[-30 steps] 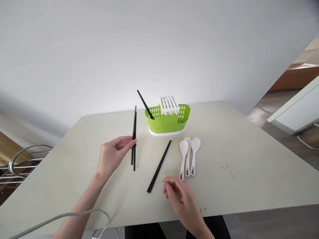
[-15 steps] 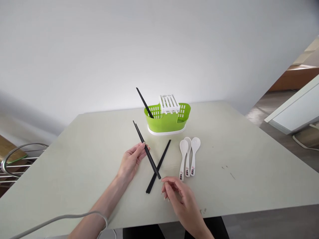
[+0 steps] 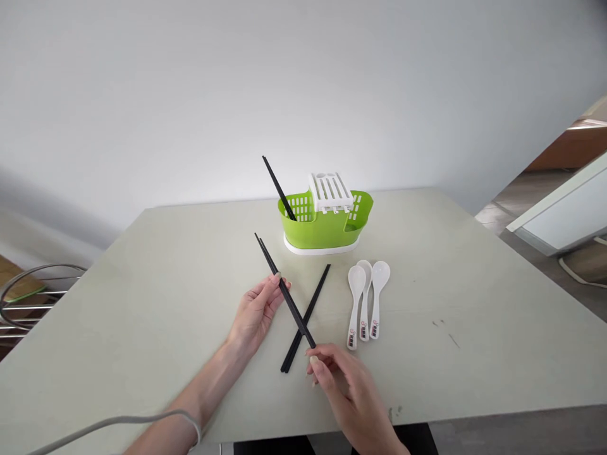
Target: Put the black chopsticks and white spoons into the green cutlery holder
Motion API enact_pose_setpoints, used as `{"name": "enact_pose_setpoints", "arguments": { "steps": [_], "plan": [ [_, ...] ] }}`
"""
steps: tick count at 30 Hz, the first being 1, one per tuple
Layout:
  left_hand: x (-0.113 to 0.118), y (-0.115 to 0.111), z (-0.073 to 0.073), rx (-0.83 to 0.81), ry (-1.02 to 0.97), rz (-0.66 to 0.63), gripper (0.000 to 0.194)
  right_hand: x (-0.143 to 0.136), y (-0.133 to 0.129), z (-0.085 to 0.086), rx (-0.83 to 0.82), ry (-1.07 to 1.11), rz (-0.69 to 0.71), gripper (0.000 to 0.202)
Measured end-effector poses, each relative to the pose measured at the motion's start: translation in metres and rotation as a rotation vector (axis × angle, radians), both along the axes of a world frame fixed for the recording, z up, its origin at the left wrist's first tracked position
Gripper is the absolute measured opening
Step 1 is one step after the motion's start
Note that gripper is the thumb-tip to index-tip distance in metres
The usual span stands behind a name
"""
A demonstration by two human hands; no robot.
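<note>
My left hand (image 3: 258,308) is closed around a pair of black chopsticks (image 3: 291,306), thumb on top, holding them slanted above the table. At their lower end, the thumb and forefinger of my right hand (image 3: 340,385) close on the thick ends, which partly hide behind the fingers. Beneath, another pair of black chopsticks (image 3: 317,294) lies on the table, crossing under the held pair. Three white spoons (image 3: 356,291) lie side by side to the right, bowls pointing away. Farther back stands a green utensil basket (image 3: 315,235) with black chopsticks (image 3: 279,188) leaning in its left compartment.
A white slotted rack (image 3: 332,191) sits over the basket's middle. The pale table (image 3: 190,265) meets a white wall behind. A grey cable (image 3: 118,419) crosses my left forearm. A metal wire rack (image 3: 33,306) stands beyond the table's left edge.
My right fingers have come onto the lower end of the held chopsticks, having been just beside it. The view has shifted slightly; the basket, spoons and lying chopsticks stay in place.
</note>
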State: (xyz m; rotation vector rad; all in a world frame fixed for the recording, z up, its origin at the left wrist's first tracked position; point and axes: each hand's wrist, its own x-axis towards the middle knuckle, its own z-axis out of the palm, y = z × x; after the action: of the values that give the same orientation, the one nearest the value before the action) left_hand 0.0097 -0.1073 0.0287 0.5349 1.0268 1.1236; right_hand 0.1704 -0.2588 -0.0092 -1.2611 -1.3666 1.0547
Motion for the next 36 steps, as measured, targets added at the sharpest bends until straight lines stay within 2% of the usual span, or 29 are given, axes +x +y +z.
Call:
{"name": "enact_pose_setpoints", "arguments": {
  "steps": [9,19,29,36],
  "plan": [
    [0.004,-0.007,0.004,-0.017,-0.073,-0.052,0.006,0.000,-0.002,-0.005,0.023,-0.066,-0.009,0.029],
    [0.003,-0.010,0.001,0.007,-0.080,-0.123,0.024,0.000,-0.002,-0.006,0.030,-0.070,-0.013,0.025],
    [0.004,-0.011,0.002,-0.011,-0.074,-0.132,0.022,0.000,-0.001,-0.007,0.022,-0.068,-0.012,0.026],
    [0.004,-0.014,0.000,0.009,-0.059,-0.183,0.034,0.000,-0.002,-0.003,0.035,-0.092,-0.027,0.027]
  ]
}}
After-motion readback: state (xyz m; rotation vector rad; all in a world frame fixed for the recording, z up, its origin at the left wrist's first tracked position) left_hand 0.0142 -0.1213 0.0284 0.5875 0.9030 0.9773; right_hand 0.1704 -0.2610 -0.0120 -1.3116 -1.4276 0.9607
